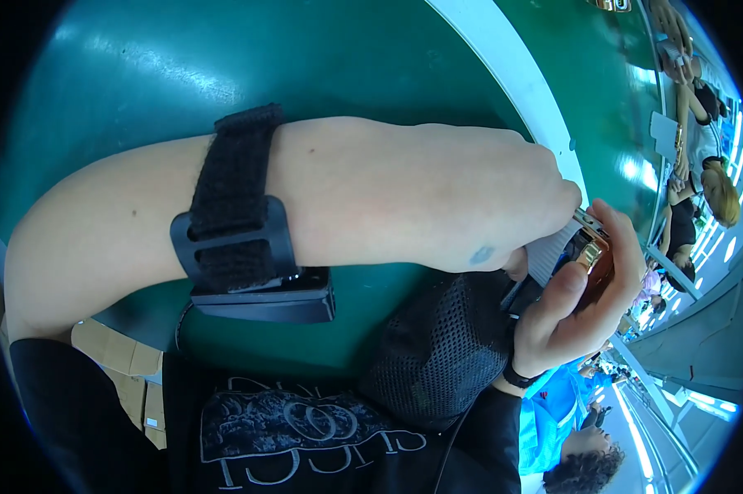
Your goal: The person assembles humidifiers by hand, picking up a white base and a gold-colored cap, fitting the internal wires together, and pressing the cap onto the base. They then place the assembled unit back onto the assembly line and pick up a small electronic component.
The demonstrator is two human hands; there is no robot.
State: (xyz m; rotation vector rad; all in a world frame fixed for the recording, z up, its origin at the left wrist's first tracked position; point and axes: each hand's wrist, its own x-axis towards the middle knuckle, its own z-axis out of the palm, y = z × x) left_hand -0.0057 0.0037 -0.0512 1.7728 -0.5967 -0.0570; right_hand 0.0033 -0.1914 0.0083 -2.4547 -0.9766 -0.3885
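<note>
My right hand (pixel 590 300) is curled round a small shiny gold-coloured object (pixel 591 254) with dark parts, its thumb and fingers on either side. I cannot make out what kind of object it is. From the left, my left forearm reaches across, and my left hand (pixel 511 198) meets the object's near side with bent fingers. Most of those fingertips are hidden behind the hand's back; whatever they pinch does not show. Between the hands lies a grey ribbed piece (pixel 544 257).
A black strap (pixel 238 181) with a small black box (pixel 264 303) circles my left forearm. Black mesh (pixel 446 354) bulges beside my right wrist. A white curved strip (pixel 524 70) crosses the green surface (pixel 347 58). Other people sit along the right; cardboard boxes (pixel 116 350) stand lower left.
</note>
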